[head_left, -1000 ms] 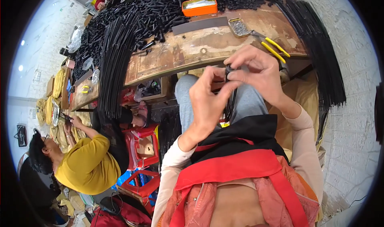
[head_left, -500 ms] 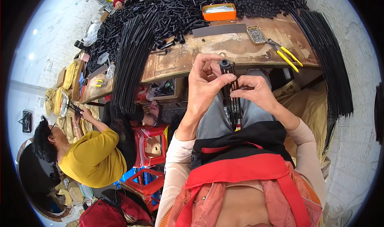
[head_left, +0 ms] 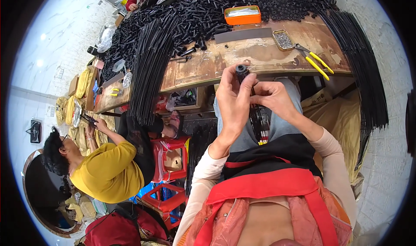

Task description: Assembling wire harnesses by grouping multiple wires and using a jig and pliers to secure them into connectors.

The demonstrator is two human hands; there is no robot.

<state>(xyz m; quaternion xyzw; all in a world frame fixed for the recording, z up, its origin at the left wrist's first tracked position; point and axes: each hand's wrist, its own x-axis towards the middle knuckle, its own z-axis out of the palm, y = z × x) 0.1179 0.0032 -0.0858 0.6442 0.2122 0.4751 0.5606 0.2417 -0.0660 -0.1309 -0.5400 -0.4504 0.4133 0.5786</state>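
Above my lap stands what looks like an umbrella frame, a round black hub [head_left: 242, 68] with a ring of thin black ribs [head_left: 255, 123] hanging below it. My left hand [head_left: 232, 99] is closed around its upper part, fingers behind and thumb in front, just under the hub. Thumb and fingertips of my right hand [head_left: 274, 98] are pinched together at the right side of the ribs, below the hub. Whatever lies between those fingertips is too small or hidden to make out. The ribs' lower ends reach down between my knees, over the black apron [head_left: 277, 148].
Ahead, a worn wooden table [head_left: 255, 55] carries a heap of black tubular parts [head_left: 203, 20], an orange box [head_left: 242, 15], a small tray of metal bits [head_left: 283, 40] and yellow-handled pliers [head_left: 316, 60]. Rod bundles [head_left: 149, 68] overhang its edge. A person in yellow [head_left: 108, 172] sits left, near red stools [head_left: 171, 159].
My left hand has turned, its thumb now upright beside the hub. My right fingertips remain close to the ribs. The whole view has shifted slightly.
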